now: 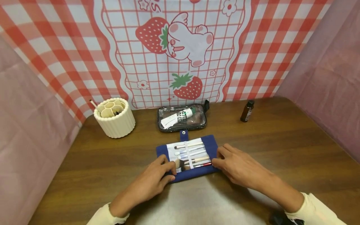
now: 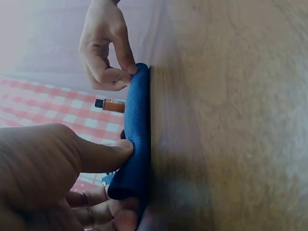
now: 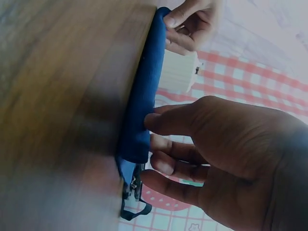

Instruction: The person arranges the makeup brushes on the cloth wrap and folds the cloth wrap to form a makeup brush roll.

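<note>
A blue fabric brush roll (image 1: pixel 211 145) lies on the table with its pale inside facing up. Several makeup brushes (image 1: pixel 198 159), one with a red handle, lie side by side under a white strap. The roll's near edge is turned up into a thick fold, seen from the side as a blue tube (image 2: pixel 138 106) in the left wrist view. My left hand (image 1: pixel 154 175) pinches the roll at its near left corner between thumb and fingers. On the near right corner, my right hand (image 1: pixel 239 164) grips it the same way. A tab with a snap (image 1: pixel 184 134) sticks out at the far side.
Behind the roll lies a clear zip pouch (image 1: pixel 182 117) with a white tube inside. To the left stands a cream ribbed holder (image 1: pixel 118 123) with compartments. A small dark bottle (image 1: pixel 247 111) stands back right. A checked cloth (image 1: pixel 261 47) hangs behind the wooden table (image 1: pixel 295 147).
</note>
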The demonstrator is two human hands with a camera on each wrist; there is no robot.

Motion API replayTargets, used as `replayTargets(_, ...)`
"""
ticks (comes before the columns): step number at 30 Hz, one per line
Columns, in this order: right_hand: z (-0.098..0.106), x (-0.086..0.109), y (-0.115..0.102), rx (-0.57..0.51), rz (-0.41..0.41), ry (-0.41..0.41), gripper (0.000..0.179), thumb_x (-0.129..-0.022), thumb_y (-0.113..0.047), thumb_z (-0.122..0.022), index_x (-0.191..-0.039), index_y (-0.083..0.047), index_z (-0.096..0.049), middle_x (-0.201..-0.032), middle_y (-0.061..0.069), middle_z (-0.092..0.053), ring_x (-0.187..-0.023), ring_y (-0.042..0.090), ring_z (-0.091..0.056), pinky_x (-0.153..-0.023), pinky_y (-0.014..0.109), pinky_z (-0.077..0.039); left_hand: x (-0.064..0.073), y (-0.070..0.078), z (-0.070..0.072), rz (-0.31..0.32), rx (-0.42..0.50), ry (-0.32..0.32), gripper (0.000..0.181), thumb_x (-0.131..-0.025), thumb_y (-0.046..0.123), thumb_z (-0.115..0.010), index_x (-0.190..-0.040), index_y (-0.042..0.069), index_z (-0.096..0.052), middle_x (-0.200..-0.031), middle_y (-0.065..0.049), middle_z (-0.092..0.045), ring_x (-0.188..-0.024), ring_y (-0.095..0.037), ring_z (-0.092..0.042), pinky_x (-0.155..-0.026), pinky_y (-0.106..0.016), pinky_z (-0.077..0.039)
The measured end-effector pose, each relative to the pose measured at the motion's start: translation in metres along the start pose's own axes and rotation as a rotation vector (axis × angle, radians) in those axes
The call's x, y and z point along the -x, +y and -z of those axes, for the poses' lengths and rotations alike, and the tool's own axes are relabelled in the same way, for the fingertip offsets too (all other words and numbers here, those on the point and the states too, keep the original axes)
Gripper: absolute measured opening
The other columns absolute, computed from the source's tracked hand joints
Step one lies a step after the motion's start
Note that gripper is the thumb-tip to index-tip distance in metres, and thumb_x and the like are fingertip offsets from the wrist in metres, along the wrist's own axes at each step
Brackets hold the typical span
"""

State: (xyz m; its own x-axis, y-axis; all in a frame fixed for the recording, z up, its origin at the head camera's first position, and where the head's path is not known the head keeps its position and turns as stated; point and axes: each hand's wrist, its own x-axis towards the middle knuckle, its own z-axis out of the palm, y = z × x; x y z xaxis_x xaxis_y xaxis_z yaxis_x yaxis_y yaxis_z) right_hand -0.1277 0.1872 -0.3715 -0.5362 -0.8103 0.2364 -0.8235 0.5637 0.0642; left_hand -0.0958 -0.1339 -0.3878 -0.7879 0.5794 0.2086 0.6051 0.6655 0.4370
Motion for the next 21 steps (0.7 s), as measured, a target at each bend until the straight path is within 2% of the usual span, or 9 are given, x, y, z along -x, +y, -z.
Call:
replayTargets(2,0.001,0.001,0.0,-0.018,0.008,-0.006,0.011,-0.09,-0.016,-0.073,-0.098,-0.021,-0.067,-0.098,0.001,-0.055,-0.087,0.016,-0.047,-0.068,0.03,-0.048,0.0,0.0,0.0,-0.008,-0.06,-0.007,0.011,-0.091,0.023,-0.076,-0.094,0.023,-0.066,-0.092,0.006,-0.049,-0.076,-0.007,-0.046,-0.067,-0.024,-0.044)
replayTargets(6,0.001,0.003,0.001,-0.06,0.006,-0.034,0.021,-0.086,-0.02,-0.079,-0.103,-0.021,-0.066,-0.107,0.001,-0.054,-0.093,0.017,-0.049,-0.073,0.032,-0.051,0.0,0.002,-0.001,-0.025,-0.15,-0.025,0.021,-0.086,0.035,-0.081,-0.095,0.022,-0.067,-0.092,0.008,-0.047,-0.079,-0.007,-0.045,-0.068,-0.025,-0.044)
replayTargets(11,-0.002,0.002,0.003,-0.116,0.009,-0.04,0.029,-0.085,-0.015,-0.079,-0.108,-0.02,-0.062,-0.12,0.004,-0.053,-0.108,0.022,-0.05,-0.084,0.038,-0.053,0.001,0.002,-0.003,-0.044,-0.188,-0.035,0.022,-0.086,0.03,-0.081,-0.097,0.017,-0.066,-0.097,0.007,-0.05,-0.086,-0.01,-0.049,-0.074,-0.03,-0.049)
replayTargets(16,-0.007,-0.001,0.004,-0.119,0.047,0.012,0.024,-0.085,-0.009,-0.074,-0.101,-0.015,-0.058,-0.111,0.002,-0.052,-0.099,0.019,-0.051,-0.083,0.038,-0.051,0.0,0.003,-0.004,-0.097,-0.24,-0.005,0.016,-0.091,0.024,-0.076,-0.098,0.014,-0.067,-0.097,0.005,-0.053,-0.089,-0.012,-0.052,-0.078,-0.032,-0.05)
replayTargets(21,-0.01,-0.002,0.004,-0.079,0.046,0.028,0.024,-0.084,-0.007,-0.068,-0.106,-0.011,-0.058,-0.102,0.001,-0.05,-0.092,0.018,-0.052,-0.082,0.039,-0.051,0.0,0.006,-0.004,-0.135,-0.303,0.024,0.014,-0.092,0.022,-0.074,-0.099,0.011,-0.067,-0.096,0.003,-0.054,-0.087,-0.015,-0.053,-0.076,-0.034,-0.049)
